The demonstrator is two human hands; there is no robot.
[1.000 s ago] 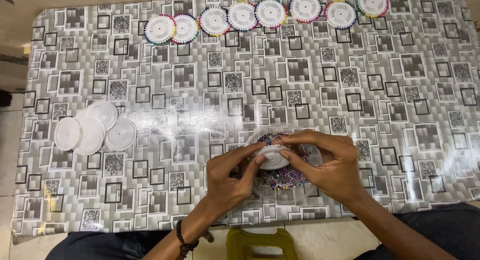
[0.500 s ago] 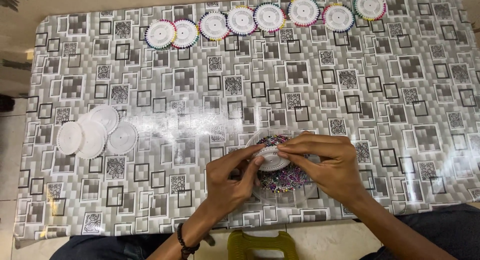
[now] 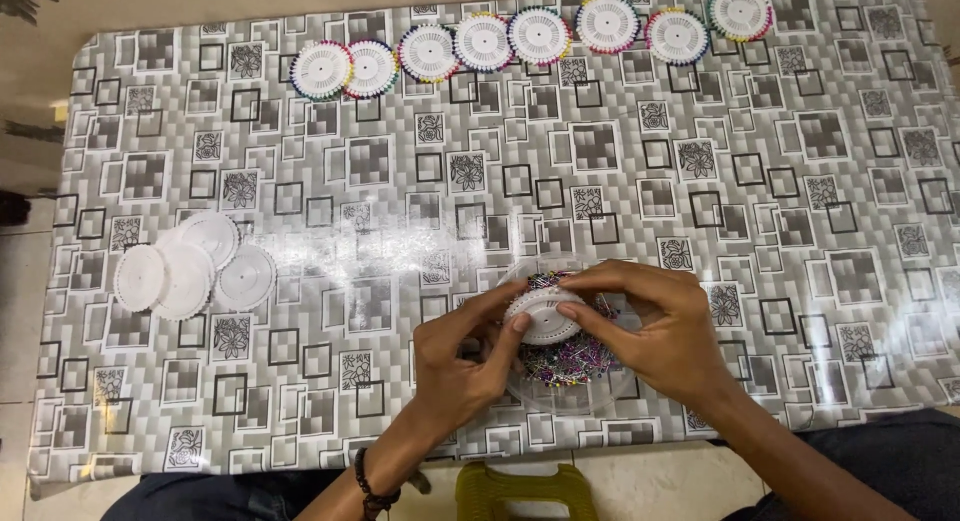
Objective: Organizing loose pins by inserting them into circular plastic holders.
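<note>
Near the bench's front edge, both hands, left and right, pinch a white pin wheel over a dish of pins.

A glossy plastic-looking cover is lying over the worktop, throwing back a sheen at mid-frame. The white discs at left are looking like matt, smooth plastic. A clear plastic dish, lower centre, is holding shiny pins.

Eight filled pin wheels line the table's far edge; four blank white discs overlap near its left edge. A green stool shows below the near edge.
</note>
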